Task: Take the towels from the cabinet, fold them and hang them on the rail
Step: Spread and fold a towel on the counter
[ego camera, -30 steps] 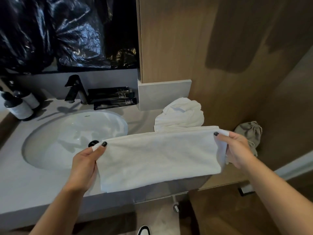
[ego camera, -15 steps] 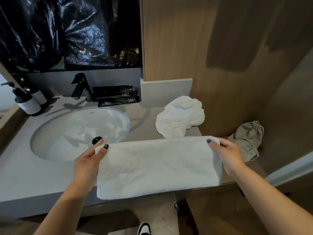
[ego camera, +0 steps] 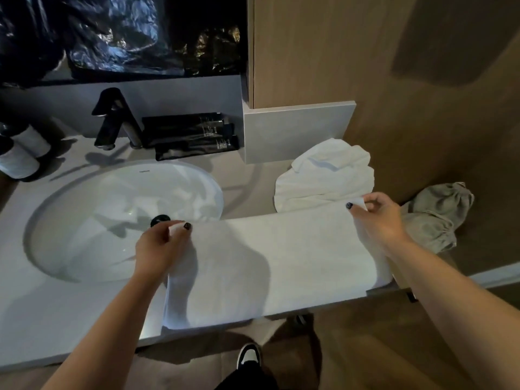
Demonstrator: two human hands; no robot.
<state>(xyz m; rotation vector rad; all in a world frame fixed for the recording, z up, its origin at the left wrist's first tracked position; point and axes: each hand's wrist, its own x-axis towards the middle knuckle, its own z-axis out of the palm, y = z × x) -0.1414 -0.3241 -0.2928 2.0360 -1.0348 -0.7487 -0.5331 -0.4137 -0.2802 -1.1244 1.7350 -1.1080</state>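
Note:
A white towel (ego camera: pixel 281 266) lies spread as a folded band on the grey counter (ego camera: pixel 56 319), its near edge hanging over the front. My left hand (ego camera: pixel 160 249) pinches its far left corner beside the basin. My right hand (ego camera: pixel 380 218) pinches the far right corner. A second white towel (ego camera: pixel 326 175) sits crumpled on the counter just behind, against the wooden wall. No rail or cabinet shelf is visible.
An oval white sink (ego camera: pixel 123 220) with a black faucet (ego camera: pixel 115 119) is at left. Dark sachets (ego camera: pixel 194 136) lie behind it, and pump bottles (ego camera: pixel 19 153) stand at far left. A grey-green cloth bag (ego camera: pixel 439 215) sits at right. My shoe (ego camera: pixel 249 356) shows below.
The towel was held up in the air; now it has come down flat onto the counter, with both hands still pinching its far corners.

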